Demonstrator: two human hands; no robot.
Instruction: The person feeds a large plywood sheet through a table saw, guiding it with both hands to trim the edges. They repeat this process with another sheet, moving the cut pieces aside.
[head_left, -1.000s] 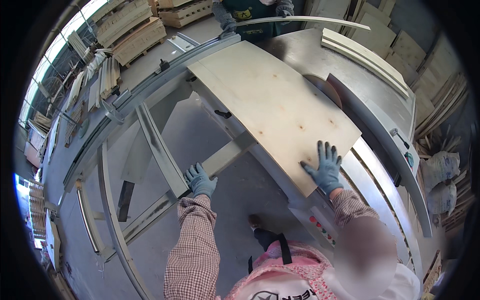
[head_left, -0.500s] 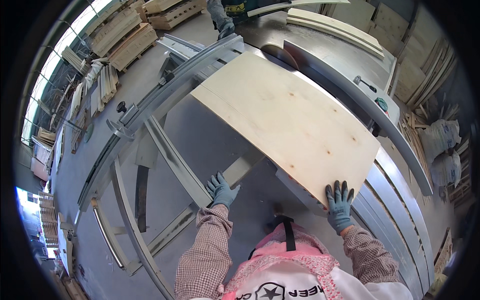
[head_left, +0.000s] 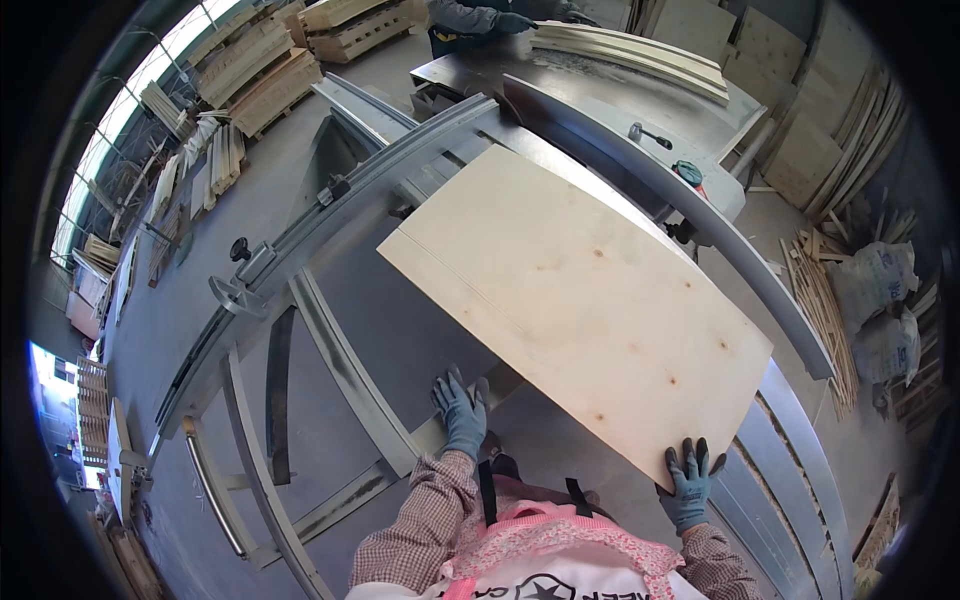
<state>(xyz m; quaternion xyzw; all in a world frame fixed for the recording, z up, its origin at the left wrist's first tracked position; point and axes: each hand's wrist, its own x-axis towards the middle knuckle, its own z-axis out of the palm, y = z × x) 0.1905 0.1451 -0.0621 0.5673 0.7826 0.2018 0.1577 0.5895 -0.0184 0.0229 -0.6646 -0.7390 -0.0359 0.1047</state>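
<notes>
A large pale plywood panel (head_left: 590, 310) with small knots lies slanting over the metal sliding table of a panel saw. A thin line runs along its near left side. My right hand (head_left: 688, 490), in a grey-blue glove with dark fingertips, is at the panel's near right corner, touching its edge with fingers spread; the thumb is partly hidden. My left hand (head_left: 461, 412), gloved alike, hovers beside the panel's near edge with its fingers stretched out and nothing in them. Below it runs a bar of the metal outrigger frame (head_left: 350, 370).
A long metal fence (head_left: 680, 200) curves beyond the panel. Pale wooden strips (head_left: 640, 60) lie on the far table, where a co-worker's gloved hand (head_left: 514, 22) reaches them. A clamp-like stop (head_left: 240, 280) sits on the left rail. Stacked timber (head_left: 270, 80) stands far left; white sacks (head_left: 885, 290) stand right.
The panel has shifted nearer to me with my right hand at its corner. The round blade seen earlier at its far edge no longer shows. The co-worker's strip now rests with the others.
</notes>
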